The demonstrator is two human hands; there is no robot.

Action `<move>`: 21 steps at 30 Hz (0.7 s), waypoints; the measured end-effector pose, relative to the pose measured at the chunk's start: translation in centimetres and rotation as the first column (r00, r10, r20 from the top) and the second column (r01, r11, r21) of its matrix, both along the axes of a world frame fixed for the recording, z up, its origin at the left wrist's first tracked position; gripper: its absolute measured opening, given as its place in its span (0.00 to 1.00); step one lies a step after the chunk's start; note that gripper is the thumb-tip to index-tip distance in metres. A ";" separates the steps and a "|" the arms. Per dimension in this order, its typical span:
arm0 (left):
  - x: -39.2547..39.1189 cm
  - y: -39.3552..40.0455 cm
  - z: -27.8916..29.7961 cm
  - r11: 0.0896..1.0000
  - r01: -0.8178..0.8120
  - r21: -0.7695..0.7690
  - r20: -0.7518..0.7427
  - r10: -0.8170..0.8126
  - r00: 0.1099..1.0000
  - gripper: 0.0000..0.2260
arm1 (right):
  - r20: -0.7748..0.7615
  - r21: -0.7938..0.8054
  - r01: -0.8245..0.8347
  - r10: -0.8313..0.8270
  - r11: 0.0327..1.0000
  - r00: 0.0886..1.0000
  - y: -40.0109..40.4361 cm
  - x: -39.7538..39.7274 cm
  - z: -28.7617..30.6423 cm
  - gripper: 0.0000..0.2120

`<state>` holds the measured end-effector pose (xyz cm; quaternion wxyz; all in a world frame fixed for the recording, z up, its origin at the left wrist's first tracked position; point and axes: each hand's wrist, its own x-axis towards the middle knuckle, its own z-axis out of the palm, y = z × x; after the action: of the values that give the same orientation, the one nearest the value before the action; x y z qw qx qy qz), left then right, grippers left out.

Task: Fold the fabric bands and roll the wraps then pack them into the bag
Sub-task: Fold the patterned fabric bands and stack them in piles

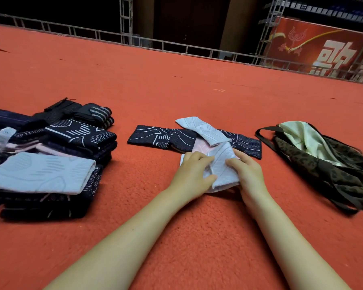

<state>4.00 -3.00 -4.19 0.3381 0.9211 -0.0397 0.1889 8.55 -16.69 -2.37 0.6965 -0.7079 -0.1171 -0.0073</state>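
- A pale blue fabric band [222, 166] lies on the red carpet [176, 91] near the middle of the scene, partly folded over on itself, with both hands on it.
- The left hand [194, 174] comes in from the near left, forearm stretched across the carpet; its fingers curl over the band's left edge and its thumb lies on top, so it grips the cloth.
- The right hand [249, 172] reaches in from the near right; its fingers bend onto the band's right side and pinch the fold.
- Just beyond the hands, a second pale blue band [201, 129] lies slanted across a dark navy band with white line patterns [161, 138], and a pink piece [201, 147] shows under them.
- To the right, apart from the bands, an olive leopard-print bag [327, 164] lies slumped on the carpet, its mouth open and a pale green lining showing, dark straps trailing.
- On the left sits a heap of bands and wraps [50, 155]: navy patterned ones, a broad pale blue one on top, and black rolled wraps with grey stripes [96, 114] at the far end.
- Far off, a metal truss rail [134, 41] edges the carpet, and a red banner [323, 49] at far right bears large white characters, cut off and not fully readable.
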 end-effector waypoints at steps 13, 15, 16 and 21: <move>0.2 -0.6 1.5 0.535 -0.102 -0.838 -0.181 -0.096 0.979 0.20 | -0.002 -0.251 -0.189 0.195 0.949 0.981 1.1 -1.1 -0.5 0.16; 0.3 -0.1 1.3 0.628 -0.130 -0.767 -0.208 -0.052 0.977 0.22 | 0.080 -0.363 -0.095 0.133 0.927 0.988 1.4 -0.7 -1.0 0.17; 0.5 0.1 1.2 0.666 -0.141 -0.732 -0.212 -0.026 0.977 0.23 | 0.093 -0.395 -0.071 0.116 0.916 0.989 1.5 -0.6 -1.2 0.19; 0.7 1.6 1.1 0.862 -0.196 -0.467 -0.231 0.095 0.968 0.23 | 0.029 -0.401 -0.114 0.136 0.909 0.990 1.8 -1.2 -1.6 0.23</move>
<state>4.74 -1.39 -3.12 0.5454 0.8211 0.1132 0.1244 7.32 -14.91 -3.98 0.5333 -0.8254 -0.1806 0.0414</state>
